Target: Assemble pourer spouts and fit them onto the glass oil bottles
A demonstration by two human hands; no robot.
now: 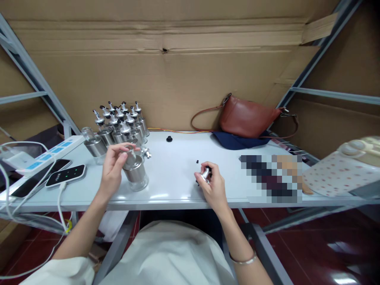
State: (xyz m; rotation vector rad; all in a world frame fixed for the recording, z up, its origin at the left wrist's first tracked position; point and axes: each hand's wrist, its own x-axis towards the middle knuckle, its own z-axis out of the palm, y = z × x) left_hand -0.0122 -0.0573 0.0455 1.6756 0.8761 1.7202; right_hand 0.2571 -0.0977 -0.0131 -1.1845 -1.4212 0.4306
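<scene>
While the left hand [114, 166] is gripping the neck of an upright steel-sleeved glass bottle [137, 176] near the table's [175, 188] front edge, the right hand [213, 185] is pinching a small metal pourer spout [204, 173], well apart to the bottle's right. The bottle's long axis is standing vertical, mouth up; the spout's heading is too small to tell. Spout-fitted bottles [121, 126] are clustering behind the left hand.

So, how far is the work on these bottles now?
Done, it seems: the cluster of bottles at the back already carries pourers. In hand: the left hand grips a steel-sleeved bottle near its top, and the right hand holds a silver pourer. Left: a bare-necked bottle stands beside the cluster, apparently without a pourer, and a black cap lies loose.
</scene>
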